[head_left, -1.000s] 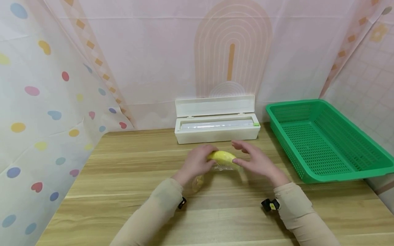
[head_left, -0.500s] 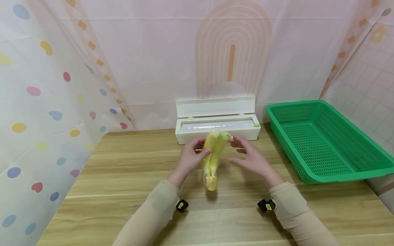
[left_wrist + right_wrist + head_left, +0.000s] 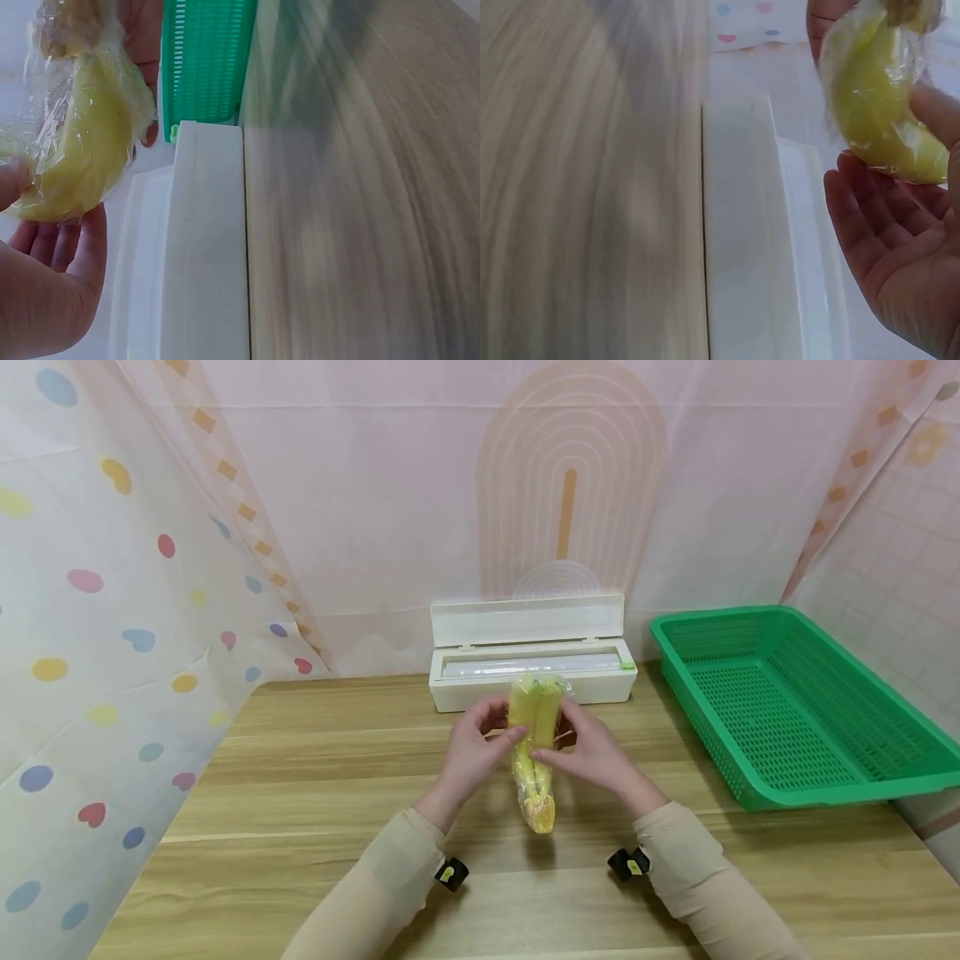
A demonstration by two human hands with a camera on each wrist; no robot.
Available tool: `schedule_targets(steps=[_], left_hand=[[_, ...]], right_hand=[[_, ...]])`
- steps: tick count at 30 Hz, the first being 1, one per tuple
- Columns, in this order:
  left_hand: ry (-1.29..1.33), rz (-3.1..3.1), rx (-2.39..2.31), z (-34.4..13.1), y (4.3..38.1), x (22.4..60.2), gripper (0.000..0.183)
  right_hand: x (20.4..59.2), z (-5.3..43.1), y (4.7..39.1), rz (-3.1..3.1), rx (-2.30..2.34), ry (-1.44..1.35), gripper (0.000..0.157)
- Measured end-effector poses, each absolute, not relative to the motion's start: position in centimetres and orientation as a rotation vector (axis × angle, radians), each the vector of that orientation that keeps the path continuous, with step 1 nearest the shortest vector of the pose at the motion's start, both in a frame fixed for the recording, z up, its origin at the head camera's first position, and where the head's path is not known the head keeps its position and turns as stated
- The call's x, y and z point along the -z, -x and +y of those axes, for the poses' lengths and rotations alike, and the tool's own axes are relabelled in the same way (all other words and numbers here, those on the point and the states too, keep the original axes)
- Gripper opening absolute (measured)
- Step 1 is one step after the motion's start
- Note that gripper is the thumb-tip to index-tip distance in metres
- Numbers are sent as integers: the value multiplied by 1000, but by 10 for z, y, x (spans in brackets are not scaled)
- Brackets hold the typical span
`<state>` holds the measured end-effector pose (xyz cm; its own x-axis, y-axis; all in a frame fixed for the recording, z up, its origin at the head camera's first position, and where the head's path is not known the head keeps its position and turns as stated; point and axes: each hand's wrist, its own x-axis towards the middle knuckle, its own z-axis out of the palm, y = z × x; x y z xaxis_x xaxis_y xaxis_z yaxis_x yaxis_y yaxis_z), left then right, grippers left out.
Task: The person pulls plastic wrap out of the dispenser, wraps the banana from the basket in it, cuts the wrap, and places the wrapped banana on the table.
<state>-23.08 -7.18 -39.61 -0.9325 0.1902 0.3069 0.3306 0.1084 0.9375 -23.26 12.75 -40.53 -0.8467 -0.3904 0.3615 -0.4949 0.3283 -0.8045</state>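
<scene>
A pair of bananas (image 3: 535,712) wrapped in clear plastic film is held up above the table, its stem end toward the person. My left hand (image 3: 471,747) grips the left side, thumb in front and fingers behind. From the other side my right hand (image 3: 596,758) holds it too, its thumb lying across the front. The left wrist view shows the shiny, wrinkled film over the bananas (image 3: 97,124), with the left fingers (image 3: 88,251) curled under them. In the right wrist view, the right hand (image 3: 911,262) has its fingertips against the underside.
Behind the hands stands a white cling film box (image 3: 487,696), lid raised, with a film roll (image 3: 525,667) inside. A green plastic basket (image 3: 693,731) sits at the right on the wooden table (image 3: 285,827). Patterned cloth (image 3: 375,527) hangs at the back and sides.
The bananas have turned from lying crosswise to pointing lengthwise and have shifted slightly right. My right hand has moved in from the right and now holds them. Box and basket stay put.
</scene>
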Motion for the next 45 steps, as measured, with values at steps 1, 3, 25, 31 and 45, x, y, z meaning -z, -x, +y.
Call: schedule_targets(steps=[1, 3, 25, 31, 45], left_hand=[[536, -2255, 1953, -72, 231, 397, 38], [543, -2250, 1959, -71, 231, 399, 38], [759, -2241, 1746, -74, 230, 411, 39], [862, -2202, 1425, -79, 228, 412, 49], [1158, -1701, 807, -81, 220, 387, 48]], right_hand=[[405, 127, 232, -2482, -1561, -819, 59], [405, 127, 232, -2496, -1573, -800, 56], [411, 132, 234, -2502, -1592, -721, 37], [413, 132, 235, -2497, -1544, -703, 36], [418, 129, 236, -2452, -1406, -697, 39]])
